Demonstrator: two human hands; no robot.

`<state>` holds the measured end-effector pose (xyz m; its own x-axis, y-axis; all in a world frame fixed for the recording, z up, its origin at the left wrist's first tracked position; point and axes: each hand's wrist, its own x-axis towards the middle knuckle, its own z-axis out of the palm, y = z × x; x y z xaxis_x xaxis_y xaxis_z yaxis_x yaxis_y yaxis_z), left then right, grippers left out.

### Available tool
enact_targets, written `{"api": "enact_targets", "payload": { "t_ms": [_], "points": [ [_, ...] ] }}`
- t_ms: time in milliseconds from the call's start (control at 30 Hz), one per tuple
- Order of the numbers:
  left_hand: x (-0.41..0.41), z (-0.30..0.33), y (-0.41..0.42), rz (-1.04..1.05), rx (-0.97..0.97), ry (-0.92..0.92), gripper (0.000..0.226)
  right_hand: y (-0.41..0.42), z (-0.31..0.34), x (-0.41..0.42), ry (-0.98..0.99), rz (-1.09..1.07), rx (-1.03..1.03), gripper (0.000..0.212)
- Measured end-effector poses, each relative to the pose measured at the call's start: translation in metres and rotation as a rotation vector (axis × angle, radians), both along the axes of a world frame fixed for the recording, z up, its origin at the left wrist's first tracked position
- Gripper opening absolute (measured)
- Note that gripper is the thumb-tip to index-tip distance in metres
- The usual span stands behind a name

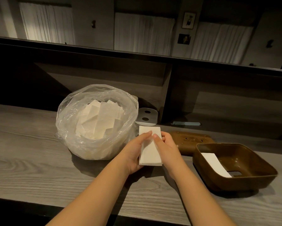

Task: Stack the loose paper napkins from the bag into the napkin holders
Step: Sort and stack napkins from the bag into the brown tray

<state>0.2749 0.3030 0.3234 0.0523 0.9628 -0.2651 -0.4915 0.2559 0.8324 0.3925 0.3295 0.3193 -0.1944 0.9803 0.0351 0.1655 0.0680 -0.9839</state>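
A clear plastic bag [75, 128] full of loose white napkins [99, 118] stands open on the wooden counter. Just right of it, both hands hold a small stack of white napkins [150, 154] above the counter. My left hand [135, 150] grips the stack's left side with the thumb on top. My right hand [166, 144] holds its right edge, thumb on top. At the right sits an open brown napkin holder [257, 180] with one white napkin [216, 163] lying inside. The holder's brown lid [190, 141] lies flat behind it.
The grey wood-grain counter [39, 160] runs across the view, its front edge near the bottom. A raised dark partition with shelf openings [168, 88] stands behind it. A clear plate with two dark holes [146, 116] rests behind the bag.
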Motion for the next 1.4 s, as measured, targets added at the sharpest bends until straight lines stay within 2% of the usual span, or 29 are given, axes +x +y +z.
{"api": "enact_targets", "payload": {
  "t_ms": [67, 133, 233, 333, 467, 600, 700, 800, 867, 933, 1033, 1100, 1200, 1400],
  "points": [
    [0.016, 0.009, -0.005, 0.057, 0.019, -0.001, 0.033, -0.005, 0.008, 0.006, 0.065, -0.022, -0.016, 0.021],
    [0.021, 0.018, -0.005, 0.099, 0.072, 0.028, 0.029, -0.005, 0.017, 0.006, 0.077, -0.046, 0.007, 0.019],
    [0.024, 0.035, 0.0, 0.136, 0.162, 0.133, 0.034, -0.01, 0.036, 0.006, 0.071, -0.024, 0.026, 0.03],
    [0.041, 0.052, 0.004, 0.158, 0.254, 0.347, 0.04, -0.014, 0.057, 0.025, 0.015, -0.055, -0.003, 0.043],
    [0.07, 0.063, 0.005, 0.123, 0.298, 0.414, 0.028, -0.017, 0.08, 0.066, -0.108, -0.064, 0.042, 0.035],
    [0.098, 0.051, 0.003, 0.138, 0.388, 0.518, 0.024, -0.016, 0.084, 0.114, -0.105, -0.096, -0.047, 0.03],
    [0.108, 0.023, -0.003, 0.171, 0.607, 0.826, 0.008, -0.01, 0.08, 0.147, -0.026, -0.143, -0.161, 0.031],
    [0.108, 0.002, -0.011, -0.146, 0.784, 1.179, 0.01, -0.003, 0.074, 0.169, -0.189, -0.138, -0.229, 0.033],
    [0.104, -0.002, -0.012, -0.269, 0.809, 1.297, 0.019, 0.002, 0.068, 0.174, -0.35, -0.12, -0.287, 0.036],
    [0.099, 0.001, -0.012, -0.292, 0.794, 1.303, 0.021, 0.006, 0.063, 0.173, -0.443, -0.128, -0.345, 0.037],
    [0.091, 0.004, -0.01, -0.311, 0.797, 1.324, 0.021, 0.01, 0.061, 0.166, -0.4, -0.135, -0.427, 0.04],
    [0.085, 0.006, -0.01, -0.323, 0.789, 1.314, 0.02, 0.013, 0.06, 0.16, -0.413, -0.14, -0.457, 0.05],
    [0.079, 0.006, -0.01, -0.327, 0.773, 1.295, 0.018, 0.015, 0.057, 0.15, -0.557, -0.147, -0.458, 0.07],
    [0.075, 0.007, -0.015, -0.294, 0.745, 1.261, 0.022, 0.016, 0.046, 0.135, -0.67, -0.154, -0.359, 0.06]
  ]
}}
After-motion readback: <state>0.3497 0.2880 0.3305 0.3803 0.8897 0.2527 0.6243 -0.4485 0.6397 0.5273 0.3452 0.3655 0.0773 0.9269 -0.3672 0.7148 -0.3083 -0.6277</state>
